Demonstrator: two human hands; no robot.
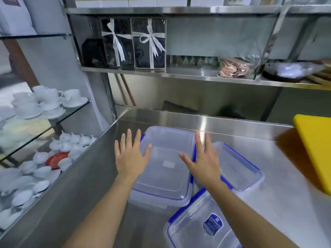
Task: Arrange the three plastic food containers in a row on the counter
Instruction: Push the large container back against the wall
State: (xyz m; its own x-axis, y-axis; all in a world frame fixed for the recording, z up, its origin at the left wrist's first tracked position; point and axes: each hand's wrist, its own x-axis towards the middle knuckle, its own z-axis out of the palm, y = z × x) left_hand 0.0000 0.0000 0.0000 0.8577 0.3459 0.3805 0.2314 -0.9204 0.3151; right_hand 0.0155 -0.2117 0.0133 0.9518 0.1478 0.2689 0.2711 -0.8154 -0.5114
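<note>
Three clear plastic containers with blue-trimmed lids lie close together on the steel counter [268, 185]. The largest container [164, 169] is in the middle. A smaller container [238, 169] lies to its right, partly behind my right wrist. The third container [200, 230], with a dark blue label, is nearest me at the bottom. My left hand [129, 156] hovers open over the large container's left edge, thumb over the lid. My right hand [202, 158] is open over its right edge. Neither hand grips anything.
A yellow cutting board [315, 151] leans at the counter's right. Glass shelves with white cups and saucers [44, 102] and small teapots [71, 144] stand to the left. Steel shelves above hold ribboned boxes [134, 43] and bagged goods [234, 67].
</note>
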